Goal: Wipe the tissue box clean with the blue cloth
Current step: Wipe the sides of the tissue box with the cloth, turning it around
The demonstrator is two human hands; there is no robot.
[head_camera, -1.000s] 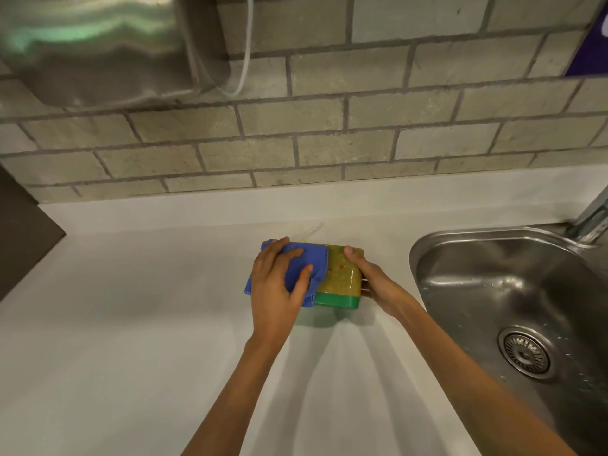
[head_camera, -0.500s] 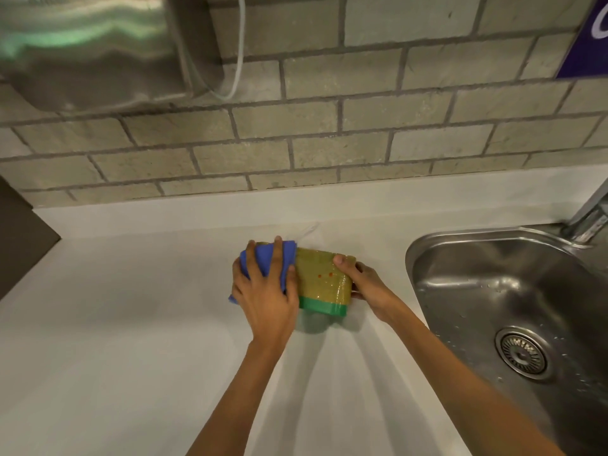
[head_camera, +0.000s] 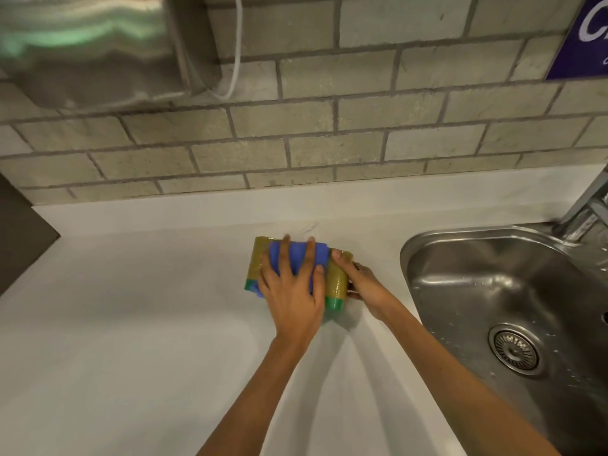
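Observation:
The tissue box [head_camera: 336, 278], olive-yellow on top with a green lower band, lies on the white counter [head_camera: 131, 324] just left of the sink. The blue cloth [head_camera: 297, 255] is spread over the middle of its top. My left hand [head_camera: 292, 291] lies flat on the cloth with fingers spread, pressing it onto the box. My right hand [head_camera: 363, 286] grips the box's right end, thumb on top. The box's left end [head_camera: 260, 255] shows bare beside the cloth.
A steel sink [head_camera: 513, 307] with a round drain sits right of the box, its tap [head_camera: 589, 209] at the far right. A brick wall [head_camera: 329, 136] rises behind the counter, with a metal dispenser [head_camera: 92, 44] and a white cord at upper left.
My left hand has slid the cloth from the box's left end back to the right, onto its middle, uncovering the left end. My right hand keeps its hold on the right end.

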